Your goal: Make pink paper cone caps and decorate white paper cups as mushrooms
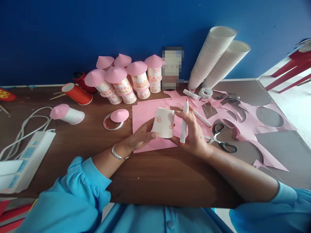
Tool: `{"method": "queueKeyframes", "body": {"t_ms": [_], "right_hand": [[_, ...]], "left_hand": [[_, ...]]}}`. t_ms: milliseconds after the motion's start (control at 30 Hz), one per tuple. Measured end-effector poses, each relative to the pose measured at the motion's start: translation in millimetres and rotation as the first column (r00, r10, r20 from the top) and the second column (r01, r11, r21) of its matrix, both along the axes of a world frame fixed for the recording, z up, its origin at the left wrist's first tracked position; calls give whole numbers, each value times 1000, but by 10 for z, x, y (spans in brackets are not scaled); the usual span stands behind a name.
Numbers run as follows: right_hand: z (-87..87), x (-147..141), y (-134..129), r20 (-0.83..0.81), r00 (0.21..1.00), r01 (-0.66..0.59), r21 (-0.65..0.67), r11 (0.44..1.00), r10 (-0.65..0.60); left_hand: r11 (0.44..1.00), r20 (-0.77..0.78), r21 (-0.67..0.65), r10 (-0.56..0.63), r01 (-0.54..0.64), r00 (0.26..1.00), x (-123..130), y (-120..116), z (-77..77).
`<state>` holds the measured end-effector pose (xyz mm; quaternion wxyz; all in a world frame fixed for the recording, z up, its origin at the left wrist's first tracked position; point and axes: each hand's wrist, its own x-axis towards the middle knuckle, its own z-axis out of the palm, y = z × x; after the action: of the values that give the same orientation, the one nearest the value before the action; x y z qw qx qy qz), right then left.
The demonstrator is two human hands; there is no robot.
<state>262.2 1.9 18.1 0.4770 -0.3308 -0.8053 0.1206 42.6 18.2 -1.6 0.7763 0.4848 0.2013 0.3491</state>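
A white paper cup with small red flower drawings is held over the pink paper. My left hand grips it from the left side, fingers wrapped round it. On the other side my right hand is closed round a white marker, which stands upright with its reddish tip up. Fingers of that same hand also reach the cup's right edge. Behind my right hand lies an orange and white marker. Scissors with black handles rest just right of my right wrist.
Several decorated cups with pink cone roofs stand along the blue wall. Tall stacks of white cups lean at the back right. Pink paper scraps cover the right side. A power strip, tape ring and orange cup lie left.
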Motion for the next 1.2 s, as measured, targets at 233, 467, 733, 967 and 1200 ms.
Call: {"method": "queueKeyframes", "body": {"t_ms": [233, 467, 733, 967, 1200], "right_hand": [[-16, -2, 17, 11, 1000, -7, 42, 999, 7], [-65, 12, 5, -109, 992, -74, -70, 995, 66], [-81, -15, -19, -118, 989, -98, -113, 989, 84], [-60, -13, -22, -86, 996, -27, -56, 998, 22], [-60, 12, 7, -20, 1000, 3, -10, 1000, -3]], "left_hand": [[991, -78, -3, 130, -131, 988, 36, -18, 3], [976, 122, -216, 19, 8, 992, -11, -8, 100], [948, 139, -302, -56, 96, 989, -49, 31, 123], [987, 88, -153, -44, 57, 995, -13, 10, 76], [993, -40, 5, 114, -114, 993, 14, -28, 21]]}}
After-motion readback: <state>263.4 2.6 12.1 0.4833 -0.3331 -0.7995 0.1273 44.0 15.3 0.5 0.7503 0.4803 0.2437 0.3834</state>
